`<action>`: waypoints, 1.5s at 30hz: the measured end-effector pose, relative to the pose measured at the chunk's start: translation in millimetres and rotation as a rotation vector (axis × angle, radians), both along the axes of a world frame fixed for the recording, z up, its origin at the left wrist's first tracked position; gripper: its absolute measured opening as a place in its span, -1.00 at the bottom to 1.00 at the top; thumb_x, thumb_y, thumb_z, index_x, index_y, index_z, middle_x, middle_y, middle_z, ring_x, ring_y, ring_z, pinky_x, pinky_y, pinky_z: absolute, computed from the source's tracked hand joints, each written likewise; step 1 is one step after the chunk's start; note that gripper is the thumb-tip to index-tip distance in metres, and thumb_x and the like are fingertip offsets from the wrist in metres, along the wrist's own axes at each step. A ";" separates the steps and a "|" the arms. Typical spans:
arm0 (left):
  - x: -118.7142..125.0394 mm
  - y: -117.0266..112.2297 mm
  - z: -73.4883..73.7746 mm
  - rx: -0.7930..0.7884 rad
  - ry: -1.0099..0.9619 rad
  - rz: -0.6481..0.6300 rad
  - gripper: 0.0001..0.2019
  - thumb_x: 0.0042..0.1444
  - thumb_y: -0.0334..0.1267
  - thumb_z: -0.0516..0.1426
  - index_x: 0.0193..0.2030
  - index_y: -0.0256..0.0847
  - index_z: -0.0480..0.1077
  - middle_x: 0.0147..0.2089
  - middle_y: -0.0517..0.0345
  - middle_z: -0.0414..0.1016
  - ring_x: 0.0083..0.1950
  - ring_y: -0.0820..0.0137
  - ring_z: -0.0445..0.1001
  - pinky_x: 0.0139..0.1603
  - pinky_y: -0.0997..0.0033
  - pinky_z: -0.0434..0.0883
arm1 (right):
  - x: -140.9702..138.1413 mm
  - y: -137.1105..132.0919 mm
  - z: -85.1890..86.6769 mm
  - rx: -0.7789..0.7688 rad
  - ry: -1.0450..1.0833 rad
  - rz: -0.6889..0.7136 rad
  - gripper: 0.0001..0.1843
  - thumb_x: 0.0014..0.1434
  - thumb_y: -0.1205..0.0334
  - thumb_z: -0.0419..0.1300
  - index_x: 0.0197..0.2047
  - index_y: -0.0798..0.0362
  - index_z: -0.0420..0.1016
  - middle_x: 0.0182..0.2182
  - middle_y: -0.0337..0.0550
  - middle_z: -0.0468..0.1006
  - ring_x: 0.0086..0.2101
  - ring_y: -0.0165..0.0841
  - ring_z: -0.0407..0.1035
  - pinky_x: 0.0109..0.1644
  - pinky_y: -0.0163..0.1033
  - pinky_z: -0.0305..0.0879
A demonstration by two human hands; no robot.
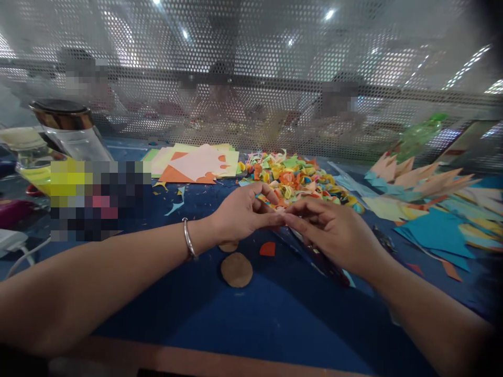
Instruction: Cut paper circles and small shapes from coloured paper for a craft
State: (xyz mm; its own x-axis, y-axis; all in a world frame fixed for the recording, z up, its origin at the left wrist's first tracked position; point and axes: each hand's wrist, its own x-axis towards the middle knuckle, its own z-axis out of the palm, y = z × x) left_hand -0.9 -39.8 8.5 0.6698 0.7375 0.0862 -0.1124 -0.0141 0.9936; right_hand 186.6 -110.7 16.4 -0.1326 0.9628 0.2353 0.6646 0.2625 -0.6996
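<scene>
My left hand [251, 209], with a silver bangle [188, 238] at its wrist, pinches thumb and fingers together. Opposite it, my right hand [332, 225] is also closed in a pinch, and the fingertips of both hands meet. Between them shows a small pale piece of paper [280, 211], mostly hidden by the fingers. Below the hands, a round brown cardboard disc [236, 270] lies on the blue table [251, 324], with a second disc [228, 246] partly covered by my left hand. An orange quarter-round paper piece [268, 249] lies beside them.
Behind my hands is a heap of colourful paper pieces [291, 175]. Paper sheets [196, 165] lie back left, near a jar [74, 131]. At right are pointed peach paper pieces [424, 178] and blue paper [436, 233]. A perforated screen [251, 47] stands behind, people beyond it.
</scene>
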 end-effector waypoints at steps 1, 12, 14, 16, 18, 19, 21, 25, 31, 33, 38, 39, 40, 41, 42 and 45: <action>0.1 -0.5 -0.7 0.034 0.003 -0.017 -0.68 -0.04 -0.34 0.35 -0.26 -0.19 0.27 -0.52 0.26 0.52 -0.46 0.48 0.53 -0.29 0.44 0.45 | 0.1 -0.2 -0.5 -0.002 0.014 0.011 -0.65 0.27 -0.09 0.14 -0.24 0.04 0.52 -0.49 -0.21 0.50 -0.59 -0.45 0.30 -0.52 -0.32 0.21; -10.6 -0.8 9.9 0.553 0.499 -0.163 -0.77 -0.12 -0.17 0.38 -0.38 -0.24 0.51 -0.42 0.13 0.54 -0.43 0.43 0.42 -0.43 0.46 0.30 | 2.6 0.6 4.3 0.093 -0.008 -0.055 -0.71 0.26 -0.01 0.14 -0.33 0.03 0.45 -0.52 -0.24 0.44 -0.59 -0.46 0.26 -0.52 -0.32 0.20; -11.9 -1.5 9.4 0.605 0.549 -0.246 -0.87 -0.12 -0.29 0.37 -0.42 -0.23 0.54 -0.42 0.14 0.54 -0.44 0.44 0.41 -0.45 0.48 0.29 | 2.7 0.7 4.9 0.094 -0.011 -0.048 -0.70 0.26 -0.02 0.14 -0.35 0.03 0.44 -0.53 -0.25 0.42 -0.59 -0.46 0.25 -0.51 -0.32 0.20; -12.0 -2.2 7.7 0.636 0.544 -0.275 -0.95 -0.08 -0.40 0.31 -0.44 -0.23 0.54 -0.42 0.13 0.56 -0.42 0.44 0.44 -0.43 0.49 0.30 | 2.6 0.3 4.6 0.091 -0.025 -0.044 -0.69 0.25 -0.03 0.15 -0.38 0.03 0.43 -0.54 -0.26 0.40 -0.58 -0.47 0.22 -0.51 -0.33 0.18; -11.5 -2.3 5.6 0.659 0.501 -0.206 -0.95 -0.02 -0.43 0.25 -0.40 -0.22 0.53 -0.37 0.12 0.59 -0.37 0.42 0.50 -0.37 0.48 0.33 | 2.8 -0.5 3.8 0.099 -0.038 -0.043 -0.69 0.25 -0.02 0.17 -0.38 0.03 0.43 -0.55 -0.26 0.39 -0.57 -0.47 0.21 -0.52 -0.33 0.16; -11.1 -2.0 4.5 0.673 0.475 -0.147 -0.94 0.01 -0.43 0.23 -0.37 -0.22 0.53 -0.35 0.13 0.60 -0.34 0.42 0.51 -0.35 0.47 0.34 | 3.1 -0.8 3.1 0.113 -0.041 -0.039 -0.70 0.26 0.00 0.17 -0.37 0.03 0.44 -0.54 -0.26 0.40 -0.56 -0.47 0.22 -0.51 -0.34 0.16; -10.4 -0.5 2.6 0.686 0.420 -0.038 -0.92 0.06 -0.42 0.19 -0.31 -0.21 0.51 -0.33 0.15 0.60 -0.32 0.42 0.52 -0.31 0.47 0.35 | 4.0 -1.2 1.7 0.161 -0.041 -0.027 -0.74 0.27 0.03 0.17 -0.33 0.03 0.47 -0.50 -0.25 0.44 -0.53 -0.46 0.25 -0.48 -0.35 0.19; -8.9 2.2 0.3 0.636 0.321 0.041 -0.97 0.07 -0.40 0.19 -0.33 -0.25 0.46 -0.34 0.16 0.57 -0.33 0.45 0.50 -0.27 0.46 0.39 | 6.2 -1.4 -0.5 0.251 -0.077 -0.017 -0.78 0.29 0.08 0.16 -0.31 0.02 0.49 -0.48 -0.26 0.46 -0.52 -0.46 0.28 -0.46 -0.34 0.20; -5.1 1.5 1.4 0.290 0.074 -0.039 -0.92 0.01 -0.42 0.25 -0.34 -0.30 0.43 -0.32 0.13 0.56 -0.28 0.49 0.51 -0.17 0.45 0.42 | 5.8 -2.8 1.2 0.337 -0.159 -0.009 -0.83 0.28 0.17 0.16 -0.32 0.02 0.49 -0.49 -0.27 0.47 -0.53 -0.47 0.30 -0.45 -0.32 0.21; -3.9 1.2 2.6 0.131 -0.014 -0.070 -0.87 -0.02 -0.42 0.28 -0.33 -0.31 0.41 -0.34 0.15 0.55 -0.29 0.51 0.51 -0.16 0.44 0.42 | 5.0 -3.7 2.0 0.353 -0.162 -0.007 -0.84 0.28 0.18 0.16 -0.32 0.02 0.49 -0.49 -0.27 0.48 -0.53 -0.47 0.30 -0.46 -0.33 0.22; -0.9 -1.7 4.5 -0.108 -0.122 -0.034 -0.80 -0.04 -0.41 0.31 -0.28 -0.30 0.39 -0.39 0.22 0.50 -0.38 0.52 0.49 -0.25 0.43 0.42 | 3.3 -4.5 2.1 0.409 -0.196 0.008 -0.85 0.28 0.20 0.16 -0.31 0.01 0.50 -0.48 -0.26 0.49 -0.51 -0.46 0.33 -0.44 -0.32 0.22; -0.5 -2.7 4.7 -0.140 -0.122 -0.024 -0.79 -0.05 -0.43 0.30 -0.28 -0.30 0.39 -0.39 0.22 0.50 -0.37 0.52 0.51 -0.25 0.43 0.43 | 3.2 -4.3 1.8 0.418 -0.203 0.010 -0.85 0.28 0.20 0.16 -0.31 0.01 0.50 -0.47 -0.25 0.49 -0.50 -0.45 0.33 -0.42 -0.31 0.23; -0.1 -3.6 5.0 -0.167 -0.119 -0.014 -0.80 -0.05 -0.44 0.30 -0.28 -0.31 0.39 -0.39 0.22 0.50 -0.37 0.51 0.52 -0.24 0.42 0.43 | 3.3 -4.1 1.4 0.421 -0.210 0.013 -0.85 0.28 0.20 0.16 -0.31 0.01 0.50 -0.47 -0.25 0.50 -0.49 -0.45 0.34 -0.41 -0.30 0.24; 0.1 -4.4 5.3 -0.189 -0.118 -0.004 -0.80 -0.05 -0.45 0.30 -0.29 -0.31 0.39 -0.39 0.22 0.50 -0.36 0.50 0.53 -0.24 0.42 0.44 | 3.5 -3.9 1.0 0.422 -0.214 0.012 -0.85 0.28 0.20 0.16 -0.31 0.01 0.50 -0.46 -0.25 0.50 -0.48 -0.44 0.35 -0.40 -0.30 0.24; 0.2 -5.1 5.8 -0.205 -0.116 0.005 -0.81 -0.05 -0.45 0.30 -0.30 -0.31 0.38 -0.38 0.21 0.51 -0.36 0.50 0.54 -0.23 0.42 0.44 | 3.8 -3.7 0.7 0.421 -0.219 0.013 -0.85 0.29 0.19 0.16 -0.31 0.01 0.50 -0.46 -0.25 0.50 -0.48 -0.44 0.35 -0.40 -0.30 0.24; 0.2 -6.1 7.1 -0.228 -0.111 0.017 -0.82 -0.06 -0.45 0.30 -0.35 -0.32 0.38 -0.40 0.21 0.51 -0.37 0.51 0.54 -0.23 0.43 0.43 | 4.6 -3.4 -0.1 0.417 -0.234 0.021 -0.85 0.29 0.20 0.16 -0.30 0.01 0.51 -0.45 -0.25 0.51 -0.47 -0.44 0.35 -0.40 -0.30 0.24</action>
